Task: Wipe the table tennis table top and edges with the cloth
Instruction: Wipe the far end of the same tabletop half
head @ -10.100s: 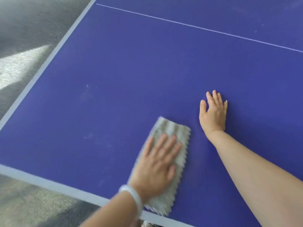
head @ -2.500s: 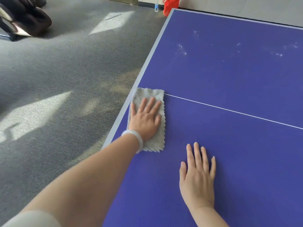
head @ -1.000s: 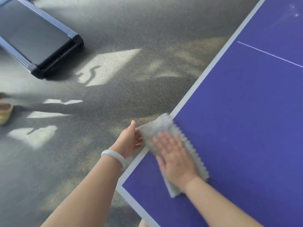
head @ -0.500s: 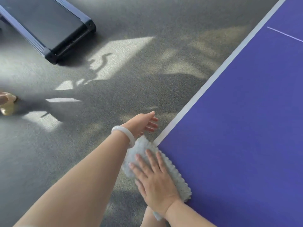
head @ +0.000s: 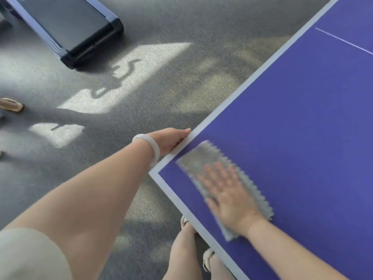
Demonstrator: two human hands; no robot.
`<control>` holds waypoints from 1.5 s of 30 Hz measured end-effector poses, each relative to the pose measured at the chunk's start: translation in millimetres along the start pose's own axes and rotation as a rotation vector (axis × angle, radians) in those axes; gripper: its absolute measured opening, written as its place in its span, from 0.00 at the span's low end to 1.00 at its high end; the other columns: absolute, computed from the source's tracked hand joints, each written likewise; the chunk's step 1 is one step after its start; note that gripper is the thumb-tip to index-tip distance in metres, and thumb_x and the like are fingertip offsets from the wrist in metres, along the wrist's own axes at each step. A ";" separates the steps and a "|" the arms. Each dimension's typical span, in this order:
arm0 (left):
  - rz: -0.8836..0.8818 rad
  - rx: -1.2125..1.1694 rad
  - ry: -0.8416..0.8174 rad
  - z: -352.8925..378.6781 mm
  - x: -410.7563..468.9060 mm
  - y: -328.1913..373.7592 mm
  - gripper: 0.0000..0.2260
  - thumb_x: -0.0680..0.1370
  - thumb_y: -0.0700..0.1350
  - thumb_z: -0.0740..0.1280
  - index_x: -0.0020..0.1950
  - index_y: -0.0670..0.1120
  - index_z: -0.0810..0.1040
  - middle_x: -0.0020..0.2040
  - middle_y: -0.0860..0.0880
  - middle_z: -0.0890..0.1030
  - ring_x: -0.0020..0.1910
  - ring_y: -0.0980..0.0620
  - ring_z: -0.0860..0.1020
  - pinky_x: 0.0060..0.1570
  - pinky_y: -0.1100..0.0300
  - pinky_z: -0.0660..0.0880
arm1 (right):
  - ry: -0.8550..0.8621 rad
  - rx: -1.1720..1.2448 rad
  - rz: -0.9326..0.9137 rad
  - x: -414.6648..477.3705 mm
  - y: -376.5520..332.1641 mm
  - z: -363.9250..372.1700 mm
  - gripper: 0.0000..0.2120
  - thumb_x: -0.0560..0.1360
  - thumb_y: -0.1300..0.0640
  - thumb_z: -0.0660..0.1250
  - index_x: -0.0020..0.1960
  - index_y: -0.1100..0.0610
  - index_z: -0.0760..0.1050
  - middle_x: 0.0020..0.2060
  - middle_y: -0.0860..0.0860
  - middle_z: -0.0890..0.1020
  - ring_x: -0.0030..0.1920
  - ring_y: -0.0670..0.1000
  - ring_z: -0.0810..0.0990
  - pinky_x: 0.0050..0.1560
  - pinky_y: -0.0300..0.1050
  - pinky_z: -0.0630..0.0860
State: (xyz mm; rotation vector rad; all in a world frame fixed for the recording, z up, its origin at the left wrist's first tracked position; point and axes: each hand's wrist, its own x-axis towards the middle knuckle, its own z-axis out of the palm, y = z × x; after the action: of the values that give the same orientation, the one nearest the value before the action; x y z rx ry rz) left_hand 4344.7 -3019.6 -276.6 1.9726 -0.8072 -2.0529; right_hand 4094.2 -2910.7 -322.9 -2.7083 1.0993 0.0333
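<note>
The blue table tennis table (head: 302,118) with its white border fills the right side, and its near-left corner (head: 153,173) lies below centre. A grey cloth (head: 198,160) with a zigzag hem lies flat on the top just inside that corner, blurred by motion. My right hand (head: 228,197) presses flat on the cloth with fingers spread and straight. My left hand (head: 167,139), a pale bangle on its wrist, holds the table's left side edge. Its thumb lies along the rim and its fingers are hidden under the edge.
Grey carpet with sunlit patches covers the floor to the left. A dark treadmill deck (head: 66,27) lies at the upper left. Someone's shoe (head: 11,105) shows at the far left edge. My legs and sandals (head: 183,249) stand close to the table's near edge.
My right hand has slid the cloth from the table's overhanging edge onto the top inside the corner. My left hand has moved from above the floor to the table's side edge.
</note>
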 end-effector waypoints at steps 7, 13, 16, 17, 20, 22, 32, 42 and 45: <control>0.135 0.240 0.338 25.2 -0.3 -3.2 0.33 0.80 0.67 0.53 0.76 0.45 0.66 0.76 0.44 0.67 0.75 0.44 0.65 0.74 0.51 0.61 | 0.109 0.019 0.725 -14.0 42.8 -3.6 0.32 0.80 0.43 0.46 0.80 0.55 0.58 0.79 0.60 0.58 0.78 0.68 0.55 0.76 0.70 0.51; 0.182 0.374 0.420 52.5 3.2 -11.2 0.25 0.85 0.58 0.48 0.80 0.51 0.56 0.79 0.46 0.60 0.78 0.45 0.58 0.75 0.50 0.53 | 0.108 0.103 0.253 -5.5 -103.6 27.7 0.26 0.82 0.46 0.50 0.79 0.51 0.62 0.79 0.56 0.59 0.80 0.65 0.50 0.76 0.68 0.51; 0.228 0.651 0.542 61.2 1.4 -32.5 0.26 0.84 0.55 0.51 0.81 0.54 0.49 0.81 0.51 0.54 0.79 0.46 0.54 0.76 0.45 0.52 | 0.069 0.005 0.194 -34.1 -69.5 25.2 0.26 0.81 0.49 0.51 0.79 0.52 0.62 0.79 0.55 0.60 0.80 0.63 0.53 0.76 0.66 0.54; 0.270 0.785 0.585 64.9 -0.3 -45.1 0.27 0.84 0.54 0.52 0.81 0.54 0.47 0.81 0.53 0.49 0.80 0.47 0.51 0.76 0.45 0.50 | 0.078 -0.006 0.243 -52.5 -52.0 25.2 0.27 0.80 0.52 0.52 0.79 0.52 0.61 0.79 0.55 0.60 0.79 0.63 0.55 0.76 0.65 0.55; 0.541 1.135 0.666 90.9 -3.8 -83.4 0.27 0.84 0.53 0.49 0.82 0.52 0.45 0.81 0.55 0.42 0.80 0.49 0.41 0.77 0.45 0.42 | 0.136 0.008 0.580 -121.3 8.0 24.6 0.28 0.80 0.54 0.49 0.80 0.52 0.59 0.79 0.55 0.61 0.79 0.61 0.57 0.75 0.66 0.58; 0.643 1.204 0.664 111.3 -2.4 -97.8 0.27 0.84 0.52 0.47 0.82 0.51 0.45 0.81 0.54 0.42 0.80 0.50 0.39 0.77 0.47 0.38 | 0.123 0.035 0.765 -158.7 33.8 19.0 0.28 0.80 0.53 0.47 0.80 0.53 0.59 0.79 0.56 0.60 0.79 0.61 0.56 0.75 0.66 0.58; 0.664 1.122 0.728 123.3 5.8 -107.3 0.26 0.83 0.51 0.44 0.82 0.52 0.45 0.81 0.54 0.43 0.80 0.52 0.39 0.76 0.47 0.34 | 0.208 0.047 1.019 -51.5 -104.1 32.8 0.27 0.81 0.53 0.52 0.78 0.57 0.63 0.77 0.62 0.62 0.77 0.69 0.58 0.74 0.71 0.57; 0.725 1.106 0.730 122.5 5.9 -105.7 0.26 0.83 0.50 0.46 0.82 0.49 0.48 0.82 0.51 0.46 0.80 0.49 0.42 0.77 0.44 0.38 | 0.176 0.034 1.019 -142.7 -79.3 42.5 0.28 0.82 0.48 0.44 0.82 0.47 0.48 0.82 0.50 0.50 0.81 0.55 0.44 0.79 0.60 0.49; 0.707 1.123 0.753 125.5 5.6 -105.8 0.26 0.83 0.50 0.45 0.82 0.49 0.46 0.82 0.51 0.45 0.80 0.48 0.41 0.77 0.43 0.38 | 0.172 0.082 1.341 -190.8 -61.3 36.3 0.29 0.82 0.47 0.40 0.82 0.50 0.46 0.81 0.52 0.50 0.81 0.57 0.45 0.79 0.61 0.49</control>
State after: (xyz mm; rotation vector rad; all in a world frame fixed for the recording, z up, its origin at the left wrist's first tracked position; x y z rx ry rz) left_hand 4247.7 -2902.0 -337.5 2.0647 -2.2315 -0.3239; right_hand 4001.4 -2729.5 -327.0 -1.4407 2.6027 -0.0335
